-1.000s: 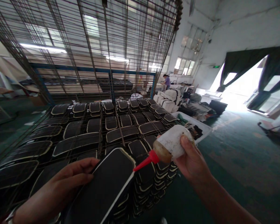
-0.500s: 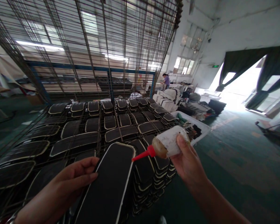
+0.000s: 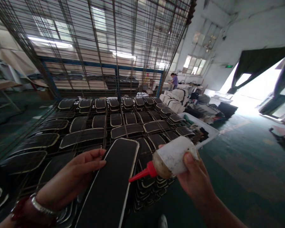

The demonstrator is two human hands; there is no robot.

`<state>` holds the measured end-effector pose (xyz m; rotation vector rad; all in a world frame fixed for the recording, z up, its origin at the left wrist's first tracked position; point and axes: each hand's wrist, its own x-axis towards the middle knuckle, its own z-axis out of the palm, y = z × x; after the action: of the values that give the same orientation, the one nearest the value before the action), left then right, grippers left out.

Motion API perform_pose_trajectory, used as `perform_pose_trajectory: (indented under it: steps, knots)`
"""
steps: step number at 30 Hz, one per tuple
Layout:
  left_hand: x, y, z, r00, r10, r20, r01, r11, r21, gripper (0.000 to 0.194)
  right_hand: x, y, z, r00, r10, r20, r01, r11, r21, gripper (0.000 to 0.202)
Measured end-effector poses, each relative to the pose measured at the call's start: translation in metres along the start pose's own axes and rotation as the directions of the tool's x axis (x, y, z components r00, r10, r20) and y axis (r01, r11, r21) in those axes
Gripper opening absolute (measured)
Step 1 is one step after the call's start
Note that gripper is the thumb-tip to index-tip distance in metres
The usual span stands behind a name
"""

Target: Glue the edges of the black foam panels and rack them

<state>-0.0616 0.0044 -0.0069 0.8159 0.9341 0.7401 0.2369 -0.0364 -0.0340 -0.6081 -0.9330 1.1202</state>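
My right hand (image 3: 196,175) wraps the white bottle (image 3: 177,155), its red nozzle (image 3: 143,173) pointing left of that grip to the right edge of the black panel (image 3: 110,183), which runs lengthwise away from me, left edge pinched in my left hand (image 3: 77,172).

A black, round-cornered panel (image 3: 109,182) had pale edges. A red-nozzled squeeze bottle (image 3: 174,157) tilted tip-down at the panel's right edge.

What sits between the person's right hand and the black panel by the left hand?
The bottle, held in the right hand; its red nozzle spans the rest, tip at the black panel's pale edge. The head view shows this.
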Motion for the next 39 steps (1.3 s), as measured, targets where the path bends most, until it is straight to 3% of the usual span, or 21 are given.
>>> perform_pose_trajectory:
  steps: [5,12,18,22,27,32,36,39]
  knots:
    - [0.007,-0.001,-0.002,0.999,0.03,0.015,-0.03,0.999,-0.033,0.021,-0.012,-0.002,0.001,0.997,0.028,0.065,-0.026,0.999,-0.029,0.043]
    - [0.013,0.0,-0.01,0.997,0.063,-0.049,-0.064,0.997,-0.033,0.019,-0.024,-0.002,-0.002,0.987,0.087,0.133,-0.076,0.994,-0.083,0.054]
    - [0.014,0.005,-0.01,0.985,0.109,-0.137,-0.119,0.991,-0.065,0.014,-0.032,-0.003,0.006,0.993,0.108,0.053,-0.104,0.992,-0.077,0.06]
    - [0.013,0.009,-0.01,0.965,0.137,-0.225,-0.165,0.98,-0.11,0.017,-0.032,0.0,0.003,0.991,0.109,0.076,-0.103,0.992,-0.078,0.06]
    - [0.013,0.007,-0.014,0.931,0.116,-0.346,-0.203,0.953,-0.226,0.018,-0.027,0.006,-0.012,0.994,0.044,0.1,-0.034,0.994,-0.104,0.059]
    - [0.019,0.002,-0.013,0.861,0.035,-0.508,-0.265,0.882,-0.389,0.03,-0.018,0.011,-0.022,0.993,-0.093,0.066,0.097,0.993,-0.066,0.055]
    - [0.02,0.002,-0.003,0.829,-0.014,-0.559,-0.327,0.799,-0.505,0.035,-0.012,0.013,-0.017,0.975,-0.213,-0.071,0.212,0.977,-0.013,0.057]
    - [0.02,0.005,0.009,0.819,-0.042,-0.572,-0.367,0.728,-0.579,0.039,-0.013,0.015,-0.017,0.966,-0.247,-0.077,0.246,0.969,-0.013,0.059]
